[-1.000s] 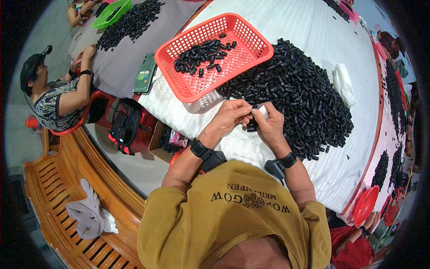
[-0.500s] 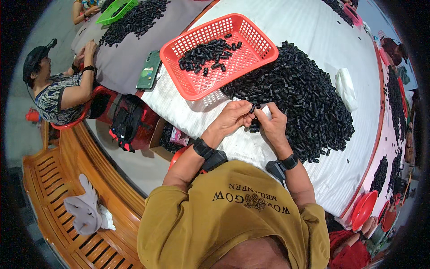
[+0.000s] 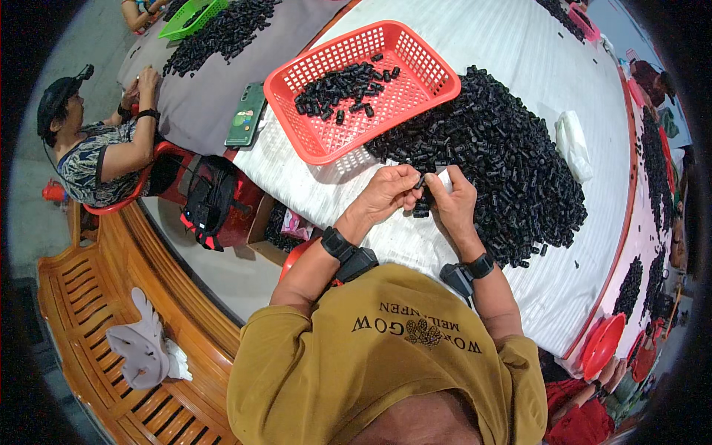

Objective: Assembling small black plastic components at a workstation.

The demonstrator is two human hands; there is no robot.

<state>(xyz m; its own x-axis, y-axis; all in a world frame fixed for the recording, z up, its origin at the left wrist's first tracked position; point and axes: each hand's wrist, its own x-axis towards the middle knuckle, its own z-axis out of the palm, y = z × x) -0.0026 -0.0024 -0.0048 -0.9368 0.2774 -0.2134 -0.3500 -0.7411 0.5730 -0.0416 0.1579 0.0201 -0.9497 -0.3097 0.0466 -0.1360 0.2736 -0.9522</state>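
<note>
My left hand and my right hand meet at the near edge of a big pile of small black cylindrical pieces. Thumb and fingers of both hands pinch one small black piece, mostly covered by my fingertips. Just below it, another black piece shows between the hands. A bit of white material is visible by my right fingers; what it is I cannot tell. Beyond my left hand stands a red plastic basket with many such black pieces in its left part.
A green phone lies left of the basket, and a crumpled white plastic bag right of the pile. At the grey table on the left sits a co-worker. A wooden bench and black bag are at lower left.
The pinched black piece has turned slightly between my fingertips, and my right fingers have shifted a little. Basket and pile look the same.
</note>
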